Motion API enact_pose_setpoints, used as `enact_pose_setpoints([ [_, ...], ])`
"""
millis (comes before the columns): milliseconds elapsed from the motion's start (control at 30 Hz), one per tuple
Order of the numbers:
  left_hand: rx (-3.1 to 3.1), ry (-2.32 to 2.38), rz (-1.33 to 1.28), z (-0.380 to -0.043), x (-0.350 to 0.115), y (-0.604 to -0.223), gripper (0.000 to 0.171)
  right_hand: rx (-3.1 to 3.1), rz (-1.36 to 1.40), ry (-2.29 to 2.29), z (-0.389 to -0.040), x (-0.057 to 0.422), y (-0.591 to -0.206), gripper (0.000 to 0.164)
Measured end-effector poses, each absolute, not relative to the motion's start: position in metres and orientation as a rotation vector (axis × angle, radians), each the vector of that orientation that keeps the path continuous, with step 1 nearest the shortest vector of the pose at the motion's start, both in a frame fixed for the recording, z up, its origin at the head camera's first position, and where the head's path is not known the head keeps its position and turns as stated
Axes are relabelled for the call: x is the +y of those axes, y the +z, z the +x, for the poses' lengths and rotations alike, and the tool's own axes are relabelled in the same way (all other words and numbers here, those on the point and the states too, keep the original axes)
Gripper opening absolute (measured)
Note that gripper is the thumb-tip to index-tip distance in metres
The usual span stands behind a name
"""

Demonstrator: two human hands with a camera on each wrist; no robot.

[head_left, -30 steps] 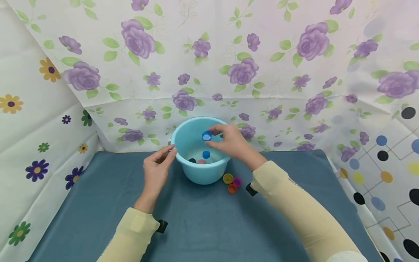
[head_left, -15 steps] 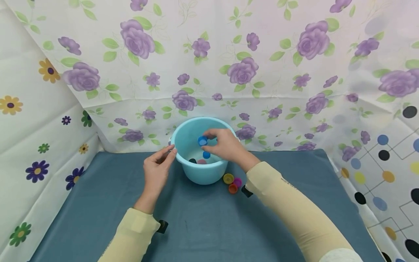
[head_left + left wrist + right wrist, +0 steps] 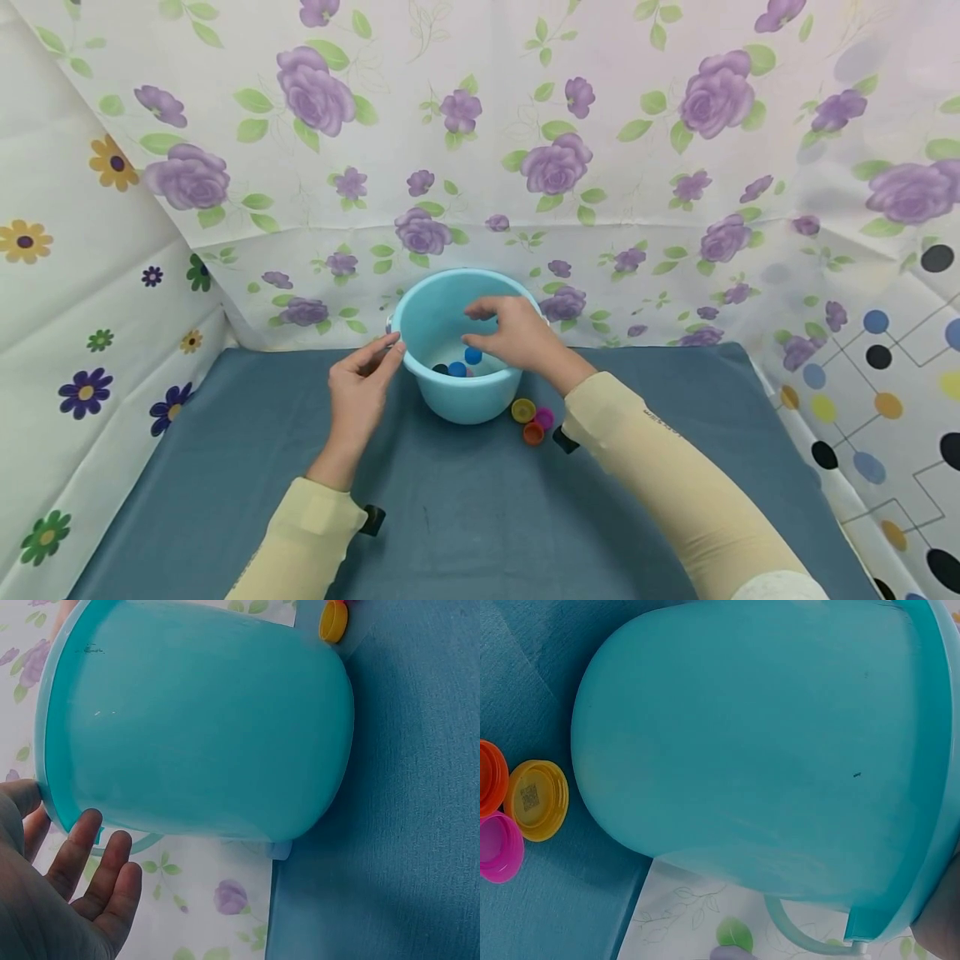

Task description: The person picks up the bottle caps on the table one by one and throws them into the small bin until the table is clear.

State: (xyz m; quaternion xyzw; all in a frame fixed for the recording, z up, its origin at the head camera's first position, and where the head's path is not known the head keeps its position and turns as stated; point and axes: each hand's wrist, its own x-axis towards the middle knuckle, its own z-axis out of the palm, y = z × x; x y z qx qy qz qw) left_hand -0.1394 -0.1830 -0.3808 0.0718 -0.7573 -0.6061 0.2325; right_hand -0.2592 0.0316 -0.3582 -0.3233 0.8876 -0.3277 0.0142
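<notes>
A light-blue plastic bucket (image 3: 468, 400) stands upright at the back of the table. With thumb and index finger, my left hand (image 3: 358, 392) pinches the left side of its rim, the other fingers spread loosely along the outside in the left wrist view. My right hand (image 3: 517, 333) reaches over the right rim into the bucket's mouth, thumb and fingers parted with nothing between them. Down inside lie a blue cap (image 3: 457, 368), a second small blue piece (image 3: 473, 356), a dark piece (image 3: 440, 368) and a mostly covered pink one.
Right of the bucket's base, a yellow cap (image 3: 523, 410), an orange cap (image 3: 533, 432) and a magenta cap (image 3: 545, 418) sit close together on the blue cloth (image 3: 465, 517). Flower-patterned sheeting (image 3: 360, 275) hangs right behind the bucket.
My right hand moved down and left into the bucket's mouth, then released the blue cap, which now lies at the bottom over the pink piece. My left hand stays at the rim.
</notes>
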Motion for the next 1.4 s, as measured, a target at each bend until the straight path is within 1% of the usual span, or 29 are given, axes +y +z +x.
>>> enact_pose_setpoints([
  [333,-2.085,-1.664,0.205,-0.139,-0.181,-0.38,0.028,2.807,-0.969,-1.16,-0.253,0.048,-0.355,0.036],
  [533,-2.095,-1.664,0.218,-0.138,-0.181,-0.38,0.029,2.867,-0.916,-1.287,-0.245,0.07,-0.349,0.034],
  [767,-2.087,-1.668,0.214,-0.138,-0.182,-0.381,0.029,2.89,-0.854,-1.446,-0.241,0.099,-0.354,0.036],
  [967,-2.088,-1.664,0.213,-0.138,-0.182,-0.382,0.029,2.908,-0.879,-1.546,-0.236,0.117,-0.362,0.035],
  [1400,-2.102,-1.643,0.222,-0.139,-0.182,-0.382,0.029,3.026,-0.737,-1.536,-0.227,0.153,-0.397,0.038],
])
